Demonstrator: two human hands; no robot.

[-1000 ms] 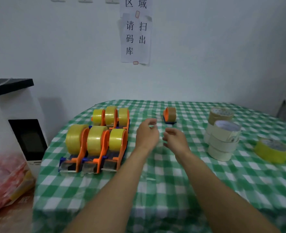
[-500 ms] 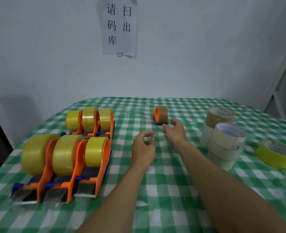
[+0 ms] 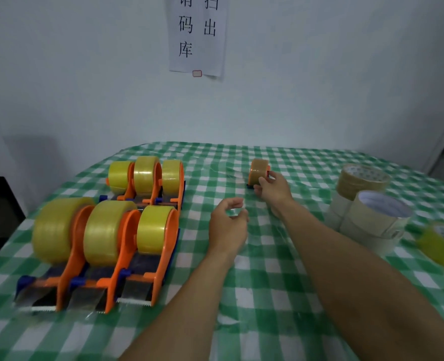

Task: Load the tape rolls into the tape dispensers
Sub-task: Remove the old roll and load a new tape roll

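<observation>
The right hand (image 3: 273,190) was out at the small dispenser (image 3: 259,173) near the upper middle of the frame, the one carrying a brown roll, standing alone on the green checked desk (image 3: 254,282). Its fingers (image 3: 264,181) were touching the near side of that dispenser, curled partway round it, but I couldn't tell if they'd actually clamped on or were just making contact. The left hand (image 3: 227,225) hung just above the cloth in the middle of the frame, thumb and fingers curled into a loose narrow C with nothing in it.

Left side of the frame: 6 orange dispensers (image 3: 106,246) in 2 rows of 3, all with yellow rolls seated. Right side: a stack of loose rolls (image 3: 367,220) in white and tan, plus 1 yellow roll (image 3: 442,243) lying flat at the right edge.

If I were doing this bit, I'd pinch the little dispenser by its orange frame and not by the tape face, since squeezing the roll could knock it off its hub. Looks light and top-heavy, so I'd drag it closer low along the cloth and bring the free hand in to steady the base before checking the tape end is fed toward the cutter.
</observation>
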